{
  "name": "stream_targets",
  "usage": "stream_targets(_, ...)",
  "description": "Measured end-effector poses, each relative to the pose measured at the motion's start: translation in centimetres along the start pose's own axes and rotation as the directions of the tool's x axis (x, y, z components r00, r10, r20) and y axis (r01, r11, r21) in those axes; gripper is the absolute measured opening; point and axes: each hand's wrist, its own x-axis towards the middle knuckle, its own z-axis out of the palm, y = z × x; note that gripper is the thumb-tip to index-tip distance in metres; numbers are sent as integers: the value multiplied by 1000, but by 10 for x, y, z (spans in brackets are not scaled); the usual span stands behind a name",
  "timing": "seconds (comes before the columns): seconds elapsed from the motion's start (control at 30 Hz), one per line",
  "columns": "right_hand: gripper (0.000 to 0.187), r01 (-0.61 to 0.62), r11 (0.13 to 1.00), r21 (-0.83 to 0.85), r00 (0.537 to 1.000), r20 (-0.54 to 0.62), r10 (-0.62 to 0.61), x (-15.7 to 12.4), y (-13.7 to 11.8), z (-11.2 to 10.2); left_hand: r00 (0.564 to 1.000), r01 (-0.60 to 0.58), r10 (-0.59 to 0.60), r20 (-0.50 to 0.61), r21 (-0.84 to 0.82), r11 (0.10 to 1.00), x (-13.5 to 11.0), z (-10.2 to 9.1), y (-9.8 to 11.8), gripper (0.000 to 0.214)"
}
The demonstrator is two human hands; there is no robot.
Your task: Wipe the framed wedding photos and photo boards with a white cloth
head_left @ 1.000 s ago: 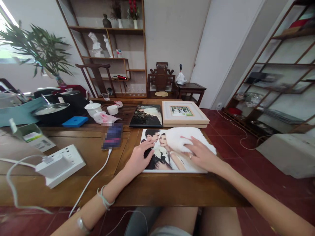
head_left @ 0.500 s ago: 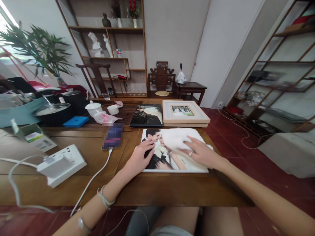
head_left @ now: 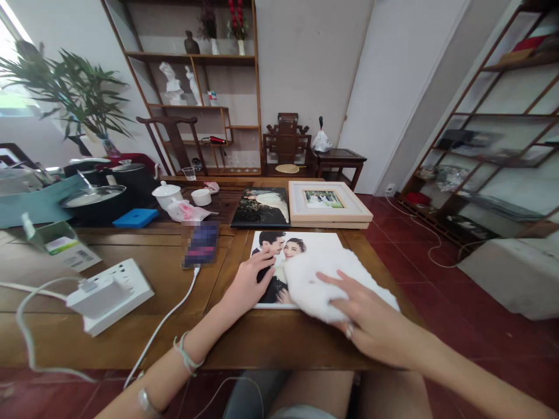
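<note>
A wedding photo panel (head_left: pixel 325 240) lies flat on the wooden table, showing a couple in dark and white clothes. Over its left part my left hand (head_left: pixel 250 280) rests with fingers spread, steadying nothing between them. My right hand (head_left: pixel 369 317) presses on a fluffy white cloth (head_left: pixel 305 284), its fingers partly bent over the top. The cloth covers the lower right of the panel and hangs past its near and right edges. Part of the picture is hidden beneath it.
Behind the panel lie a dark photo panel (head_left: pixel 253 212) and a pale wooden picture frame (head_left: pixel 364 212). At left are a phone (head_left: pixel 201 244) on a white cable, a power strip (head_left: pixel 131 285), an open box (head_left: pixel 78 253), a blue block (head_left: pixel 135 217) and a white teapot (head_left: pixel 166 194).
My right hand has drawn the white cloth down toward me, from the panel's upper right to its near edge, uncovering the upper part. My left hand stays in place.
</note>
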Motion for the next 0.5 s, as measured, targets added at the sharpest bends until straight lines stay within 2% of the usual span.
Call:
stream_targets(0.1,28,72,996,45,995,72,-75,-15,-17,-2,1000,-7,7,10,3,1000,0,0,0,28)
stream_targets(0.17,24,77,996,45,994,72,-80,-12,-10,-4,1000,-21,21,12,5,1000,1,0,-1,28)
stream_targets(0.27,24,17,1000,16,999,31,-17,7,24,-5,998,-55,55,10,5,998,0,0,-2,26)
stream_targets(0.4,36,-135,990,-45,990,-58,132,42,76,-2,997,-69,69,-18,-8,998,0,-1,-1,23)
stream_targets(0.5,36,-189,979,-79,975,-138,177,62,96,-1,998,-56,56,-27,-23,998,-1,-1,0,22)
